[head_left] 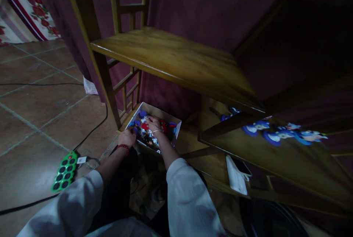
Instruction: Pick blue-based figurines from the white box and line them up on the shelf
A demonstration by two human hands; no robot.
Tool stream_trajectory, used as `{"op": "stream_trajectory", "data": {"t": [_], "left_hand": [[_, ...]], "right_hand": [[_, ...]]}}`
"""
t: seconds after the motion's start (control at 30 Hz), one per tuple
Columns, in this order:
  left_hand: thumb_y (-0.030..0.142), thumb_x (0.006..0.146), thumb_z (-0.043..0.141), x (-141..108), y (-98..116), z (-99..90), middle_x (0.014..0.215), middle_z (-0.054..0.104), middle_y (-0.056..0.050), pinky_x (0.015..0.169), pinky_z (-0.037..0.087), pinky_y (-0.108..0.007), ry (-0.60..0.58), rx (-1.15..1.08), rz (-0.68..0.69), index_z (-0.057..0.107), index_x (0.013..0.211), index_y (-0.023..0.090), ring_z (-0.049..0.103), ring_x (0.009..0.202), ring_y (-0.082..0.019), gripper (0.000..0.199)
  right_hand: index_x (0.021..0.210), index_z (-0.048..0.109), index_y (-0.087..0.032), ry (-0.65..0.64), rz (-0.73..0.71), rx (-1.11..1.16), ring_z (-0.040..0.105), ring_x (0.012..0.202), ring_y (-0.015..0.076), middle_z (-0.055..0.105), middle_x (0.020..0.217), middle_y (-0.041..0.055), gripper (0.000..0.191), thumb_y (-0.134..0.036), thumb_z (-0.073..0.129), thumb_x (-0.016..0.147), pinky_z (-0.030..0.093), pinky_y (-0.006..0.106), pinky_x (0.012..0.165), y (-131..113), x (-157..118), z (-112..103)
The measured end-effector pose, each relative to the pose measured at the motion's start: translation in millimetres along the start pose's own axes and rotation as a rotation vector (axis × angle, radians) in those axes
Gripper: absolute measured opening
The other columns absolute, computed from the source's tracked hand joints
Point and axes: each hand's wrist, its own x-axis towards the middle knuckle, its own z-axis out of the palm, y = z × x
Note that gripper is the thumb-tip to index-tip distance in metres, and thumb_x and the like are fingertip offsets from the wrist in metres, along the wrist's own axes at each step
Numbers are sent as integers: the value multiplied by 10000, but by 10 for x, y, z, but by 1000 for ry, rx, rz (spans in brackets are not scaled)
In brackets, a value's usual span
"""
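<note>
One white box (178, 129), long axis running left-right; right hand (154, 124) inside, left hand (127, 137) at its left end, can't tell either grip. One green power strip (65, 170) left of it.

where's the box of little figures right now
In the head view, the box sits left of centre on the low shelf, below the upper shelf, with the left hand at its left corner and the right hand inside.

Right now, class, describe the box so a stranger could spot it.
Find the wooden shelving's broad upper board. Below its left half sits an open, white-walled box. Filled with small colourful figures, it alone has the right hand reaching in.
</note>
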Motion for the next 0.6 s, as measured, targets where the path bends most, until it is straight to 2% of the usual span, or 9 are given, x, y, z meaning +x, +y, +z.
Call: {"op": "stream_trajectory", "data": {"t": [0.1, 0.17, 0.37, 0.5, 0.6], "left_hand": [[315, 803, 396, -10, -10, 24, 964, 665, -103, 729, 450, -300, 18, -2, 21, 580, 1107, 239, 614, 899, -238, 363], [310, 803, 400, -22, -8, 41, 953, 668, -101, 733, 451, -293, 31, -14, 44, 579, 1109, 232, 615, 893, -230, 363], [295, 804, 416, -55, 12, 102, 925, 675, -80, 748, 452, -276, 49, -119, 83, 573, 1115, 230, 619, 869, -203, 355], [264, 810, 408, -104, 46, 103, 732, 687, -40, 736, 456, -250, -8, -273, 77, 552, 1140, 214, 638, 766, -167, 363], [235, 807, 414, -152, 71, 100, 683, 682, -33, 717, 463, -233, -19, -380, 73, 531, 1163, 185, 644, 712, -151, 378]], "right_hand": [[998, 627, -170, -29, 122, 217, 555, 550, 101, 637, 642, -2, 295, -343, 544, 775, 456, 201, 537, 54, -60, -9], [999, 622, -169, -23, 155, 300, 547, 518, 91, 624, 596, -11, 290, -327, 566, 763, 451, 185, 507, 71, -108, -17], [1018, 607, -186, -34, 144, 420, 575, 550, 80, 632, 654, -19, 268, -254, 561, 763, 465, 174, 531, 117, -226, -92], [1044, 592, -178, -61, 149, 486, 584, 549, 78, 624, 654, -23, 315, -232, 586, 734, 477, 185, 558, 128, -290, -156], [1028, 597, -177, -51, 153, 536, 585, 551, 72, 620, 662, -29, 319, -198, 604, 710, 484, 190, 580, 106, -358, -192]]}}
